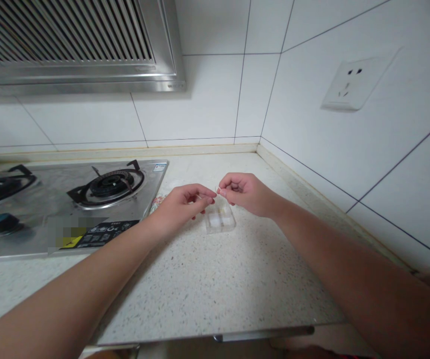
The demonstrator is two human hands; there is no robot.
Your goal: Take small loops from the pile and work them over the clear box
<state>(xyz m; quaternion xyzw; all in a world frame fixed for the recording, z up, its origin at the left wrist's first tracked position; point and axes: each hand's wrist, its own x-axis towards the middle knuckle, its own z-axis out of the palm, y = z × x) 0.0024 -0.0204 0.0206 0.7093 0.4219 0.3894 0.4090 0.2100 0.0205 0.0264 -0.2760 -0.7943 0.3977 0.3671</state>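
- Clear plastic tray (220, 221) lies flat on the speckled counter (215, 289), just below and between the two hands, near the corner where the tiled walls meet
- It is see-through, and a line across the middle seems to split it into compartments; what is inside is too small to make out
- Left hand (179, 204) reaches in from the left, thumb and forefinger pinched narrow at their tips, the other fingers curled under
- Right hand (244, 192) reaches in from the right, its fingers (225, 189) likewise pinched close, tip to tip with the left hand's
- Between the two pinches sits a thin clear piece (216, 192), held by both hands just above the tray; I cannot tell whether it is joined to the tray or apart from it
- A patterned scrap (158, 201) shows on the counter beside the left hand, partly hidden by it
- Gas stove (69, 209) with a black burner (110, 184) stands to the left, well apart from the tray
- Range hood (76, 45) hangs above the stove
- Wall socket (353, 82) is set in the white tiles on the right
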